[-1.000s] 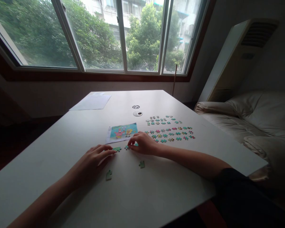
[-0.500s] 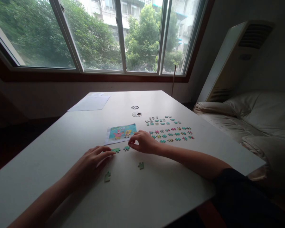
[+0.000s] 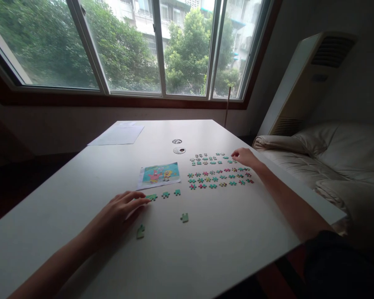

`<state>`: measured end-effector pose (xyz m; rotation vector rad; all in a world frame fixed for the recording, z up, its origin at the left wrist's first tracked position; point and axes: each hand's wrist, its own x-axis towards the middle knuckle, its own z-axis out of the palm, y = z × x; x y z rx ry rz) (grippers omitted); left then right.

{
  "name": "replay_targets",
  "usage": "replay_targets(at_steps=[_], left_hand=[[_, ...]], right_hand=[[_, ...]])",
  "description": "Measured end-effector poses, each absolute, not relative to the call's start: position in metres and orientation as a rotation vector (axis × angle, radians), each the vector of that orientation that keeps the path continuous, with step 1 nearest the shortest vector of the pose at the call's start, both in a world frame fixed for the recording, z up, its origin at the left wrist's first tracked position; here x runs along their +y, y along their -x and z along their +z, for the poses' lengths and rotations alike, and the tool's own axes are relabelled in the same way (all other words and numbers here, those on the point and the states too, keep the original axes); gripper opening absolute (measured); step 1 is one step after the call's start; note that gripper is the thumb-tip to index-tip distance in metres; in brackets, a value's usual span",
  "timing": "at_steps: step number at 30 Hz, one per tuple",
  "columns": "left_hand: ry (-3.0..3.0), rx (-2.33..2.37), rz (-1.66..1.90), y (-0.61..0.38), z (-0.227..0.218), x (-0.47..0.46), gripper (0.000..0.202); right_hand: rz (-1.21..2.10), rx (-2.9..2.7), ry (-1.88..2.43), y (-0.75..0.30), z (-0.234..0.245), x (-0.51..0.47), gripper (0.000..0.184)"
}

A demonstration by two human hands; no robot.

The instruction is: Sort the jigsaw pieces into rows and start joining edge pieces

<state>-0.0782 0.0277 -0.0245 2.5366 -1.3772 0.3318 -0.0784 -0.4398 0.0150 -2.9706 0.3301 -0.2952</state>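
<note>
My left hand [image 3: 126, 204] rests on the white table with fingers stretched out, their tips touching a green joined puzzle section [image 3: 151, 197]. To the right of that section lie a teal puzzle piece [image 3: 165, 194] and another teal piece [image 3: 177, 192], apart from each other. My right hand [image 3: 244, 156] is over the right end of the upper rows of puzzle pieces [image 3: 220, 162], fingers curled together; anything between its fingertips is hidden. A picture card [image 3: 161, 172] with cartoon figures lies behind the joined section. Nearer me are two loose green pieces, a left one [image 3: 140, 231] and a right one [image 3: 184, 217].
Lower rows of loose puzzle pieces [image 3: 215, 179] spread over the table's right half. White paper sheets [image 3: 116, 135] lie at the far left. Two round fittings [image 3: 179, 150] are set in the tabletop. A pale sofa [image 3: 293, 158] stands beyond the right edge.
My right hand has moved from beside the picture card to the far right, over the upper rows. A teal piece now shows where that hand was. My left hand has stayed put.
</note>
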Motion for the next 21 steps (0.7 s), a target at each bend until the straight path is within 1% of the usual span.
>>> replay_targets(at_steps=[4, 10, 21], left_hand=[[-2.546, -1.387, 0.328, 0.08, -0.022, 0.027, 0.028], [-2.557, -1.408, 0.357, 0.081, -0.021, 0.026, 0.028], [-2.514, -1.382, 0.315, 0.086, -0.017, 0.025, 0.029]], right_hand=[[-0.232, 0.529, 2.976, 0.08, 0.002, -0.468, 0.02], [-0.197, 0.723, 2.947, 0.072, -0.014, -0.468, 0.028], [-0.291, 0.72, 2.855, 0.074, -0.016, -0.467, 0.018]])
